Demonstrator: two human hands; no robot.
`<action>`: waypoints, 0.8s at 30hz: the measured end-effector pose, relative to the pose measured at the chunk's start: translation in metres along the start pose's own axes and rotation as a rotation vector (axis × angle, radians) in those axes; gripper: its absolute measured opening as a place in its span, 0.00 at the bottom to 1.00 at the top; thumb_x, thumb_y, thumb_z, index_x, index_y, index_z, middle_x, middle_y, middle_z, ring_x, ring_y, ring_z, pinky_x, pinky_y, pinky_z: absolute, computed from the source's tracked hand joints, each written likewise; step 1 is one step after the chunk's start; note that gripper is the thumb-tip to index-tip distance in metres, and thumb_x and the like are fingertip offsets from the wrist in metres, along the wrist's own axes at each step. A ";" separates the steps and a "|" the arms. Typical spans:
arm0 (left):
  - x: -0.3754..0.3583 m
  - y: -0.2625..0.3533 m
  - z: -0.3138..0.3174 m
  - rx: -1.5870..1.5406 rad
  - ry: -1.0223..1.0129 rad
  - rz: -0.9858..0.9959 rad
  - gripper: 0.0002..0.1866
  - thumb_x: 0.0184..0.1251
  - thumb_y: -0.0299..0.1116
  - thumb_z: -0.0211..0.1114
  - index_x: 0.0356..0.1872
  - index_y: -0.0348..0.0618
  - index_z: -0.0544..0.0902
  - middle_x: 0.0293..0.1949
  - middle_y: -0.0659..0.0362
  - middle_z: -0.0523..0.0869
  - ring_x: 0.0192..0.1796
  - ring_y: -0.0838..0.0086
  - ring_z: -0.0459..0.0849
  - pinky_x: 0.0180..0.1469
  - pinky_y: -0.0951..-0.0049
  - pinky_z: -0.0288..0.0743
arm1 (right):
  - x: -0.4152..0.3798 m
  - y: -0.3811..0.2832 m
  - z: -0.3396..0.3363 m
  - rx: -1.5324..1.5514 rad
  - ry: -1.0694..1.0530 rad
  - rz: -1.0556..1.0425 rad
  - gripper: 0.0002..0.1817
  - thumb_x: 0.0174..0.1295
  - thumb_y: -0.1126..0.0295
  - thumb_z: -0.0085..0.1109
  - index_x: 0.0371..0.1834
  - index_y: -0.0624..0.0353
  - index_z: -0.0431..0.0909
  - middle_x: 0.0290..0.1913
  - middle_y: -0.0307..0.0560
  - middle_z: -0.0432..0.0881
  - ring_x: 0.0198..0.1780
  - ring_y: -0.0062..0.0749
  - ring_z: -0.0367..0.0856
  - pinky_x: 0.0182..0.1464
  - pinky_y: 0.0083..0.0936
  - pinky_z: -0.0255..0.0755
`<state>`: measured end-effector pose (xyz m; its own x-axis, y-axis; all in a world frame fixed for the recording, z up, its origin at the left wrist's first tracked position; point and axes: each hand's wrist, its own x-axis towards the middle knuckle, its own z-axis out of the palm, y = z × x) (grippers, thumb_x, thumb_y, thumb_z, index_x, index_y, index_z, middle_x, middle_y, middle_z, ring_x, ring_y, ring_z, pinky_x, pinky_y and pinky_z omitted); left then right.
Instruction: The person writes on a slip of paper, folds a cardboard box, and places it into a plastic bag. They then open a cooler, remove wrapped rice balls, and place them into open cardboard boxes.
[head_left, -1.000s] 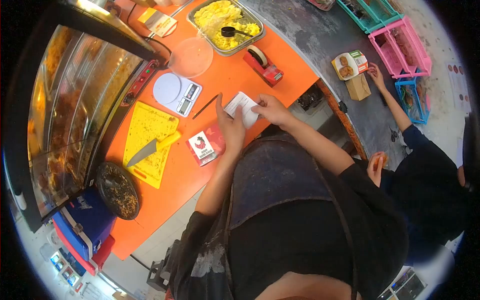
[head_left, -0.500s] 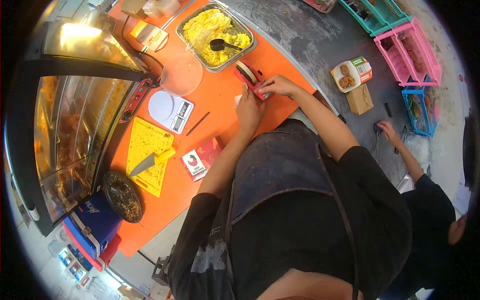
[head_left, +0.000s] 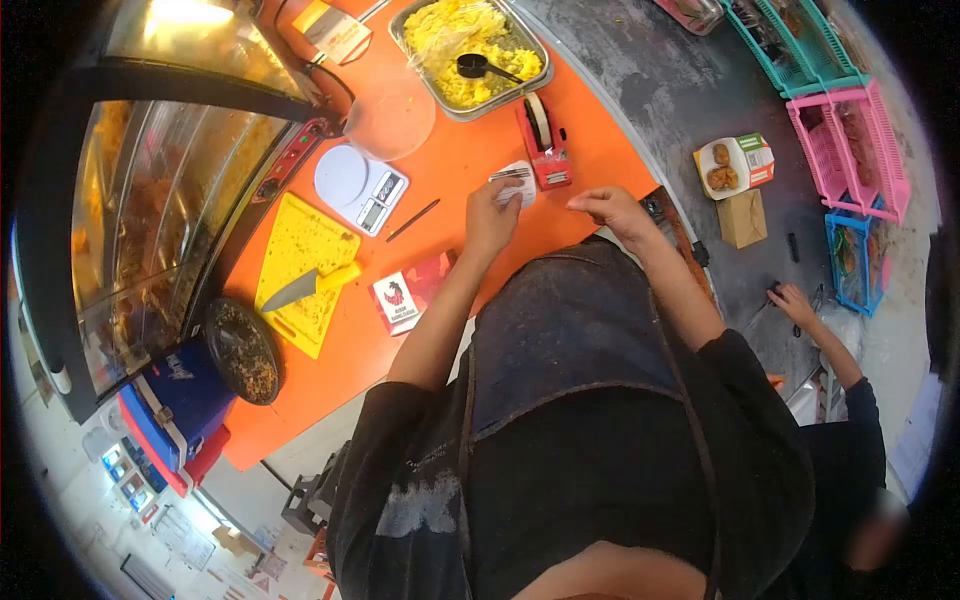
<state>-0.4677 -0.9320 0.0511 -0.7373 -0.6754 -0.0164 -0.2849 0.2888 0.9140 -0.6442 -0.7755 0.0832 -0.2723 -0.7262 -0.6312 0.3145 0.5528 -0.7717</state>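
My left hand [head_left: 493, 218] grips a small white paper slip [head_left: 522, 192] with dark lines of writing, just above the orange table. Right beside the slip stands a red tape dispenser [head_left: 546, 150] carrying a roll of tape. My right hand [head_left: 617, 210] is held apart from the dispenser, to its lower right, with thumb and forefinger pinched together. Whatever is in that pinch, if anything, is too small to see. A red and white printed box [head_left: 408, 292] lies near my left forearm, and a dark pen [head_left: 413, 220] lies beyond it.
A metal tray [head_left: 545, 82] of yellow food with a black scoop stands at the back. Left are a kitchen scale [head_left: 385, 205], a knife [head_left: 295, 290] on a yellow cutting board [head_left: 300, 335] and a glass-fronted display case [head_left: 165, 210]. Another person's hand [head_left: 795, 305] works at the grey table.
My right hand has come off the tape dispenser and moved right. My left hand has drawn away from the dispenser, and the paper slip now shows in its fingers. The view has shifted slightly.
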 end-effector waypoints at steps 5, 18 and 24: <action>-0.035 0.054 -0.041 -0.305 -0.053 -0.166 0.02 0.64 0.20 0.63 0.36 0.36 0.81 0.37 0.59 0.86 0.41 0.77 0.83 0.45 0.75 0.77 | -0.027 -0.070 0.067 0.463 -0.219 -0.156 0.14 0.63 0.67 0.63 0.48 0.63 0.83 0.42 0.39 0.85 0.34 0.17 0.77 0.42 0.18 0.70; -0.111 0.068 -0.106 -0.466 -0.027 -0.148 0.03 0.67 0.27 0.65 0.37 0.42 0.80 0.23 0.65 0.78 0.13 0.86 0.69 0.14 0.81 0.59 | -0.035 -0.064 0.167 0.155 -0.061 -0.235 0.13 0.61 0.71 0.65 0.45 0.67 0.84 0.43 0.46 0.86 0.45 0.24 0.82 0.49 0.22 0.74; -0.130 0.030 -0.114 -0.588 -0.208 -0.135 0.04 0.64 0.24 0.66 0.38 0.41 0.79 0.36 0.62 0.82 0.44 0.80 0.80 0.44 0.78 0.73 | -0.047 -0.032 0.182 0.147 0.064 -0.171 0.11 0.60 0.72 0.65 0.44 0.66 0.84 0.41 0.44 0.86 0.45 0.23 0.81 0.49 0.21 0.71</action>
<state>-0.3107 -0.9134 0.1270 -0.8386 -0.5170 -0.1717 -0.0437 -0.2503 0.9672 -0.4761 -0.8338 0.1518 -0.3884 -0.7742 -0.4998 0.3867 0.3554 -0.8510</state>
